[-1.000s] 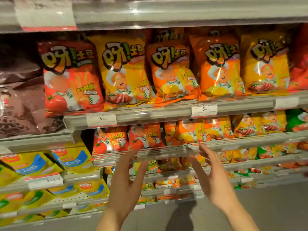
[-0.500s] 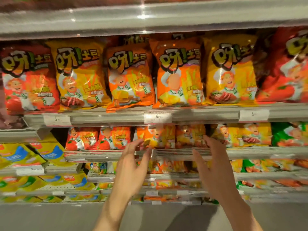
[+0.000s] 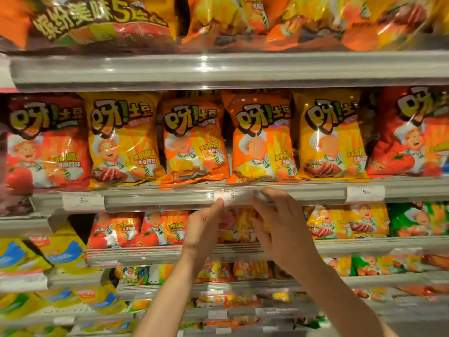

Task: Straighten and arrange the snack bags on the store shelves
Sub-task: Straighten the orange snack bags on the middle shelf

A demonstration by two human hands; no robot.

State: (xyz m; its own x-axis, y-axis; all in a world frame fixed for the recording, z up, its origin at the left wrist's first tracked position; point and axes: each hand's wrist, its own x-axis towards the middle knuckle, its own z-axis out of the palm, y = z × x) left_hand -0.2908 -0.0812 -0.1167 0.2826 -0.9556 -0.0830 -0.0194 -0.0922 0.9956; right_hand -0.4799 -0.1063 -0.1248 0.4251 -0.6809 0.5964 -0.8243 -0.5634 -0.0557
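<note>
A row of chip bags stands upright on the upper shelf: red [image 3: 48, 144], yellow [image 3: 121, 139], orange [image 3: 194, 142], orange [image 3: 262, 139], yellow [image 3: 330, 139] and red [image 3: 410, 135]. Below it, smaller orange bags [image 3: 239, 227] sit between my two hands. My left hand [image 3: 204, 227] is raised in front of that lower row, thumb up at the shelf rail, its fingers hidden. My right hand [image 3: 281, 224] is beside it, with blurred fingertips reaching the rail by the middle price label [image 3: 230, 195].
Small red tomato bags [image 3: 136, 229] are left of my hands, yellow [image 3: 347, 222] and green ones [image 3: 418, 220] to the right. Big multipacks [image 3: 102, 18] fill the top shelf. Yellow-and-blue bags [image 3: 43, 254] lie lower left. Lower shelves hold more small packs.
Both hands have risen from the lower shelf rail to the rail with the price label and have come closer together. The view has tilted up and moved nearer the shelves.
</note>
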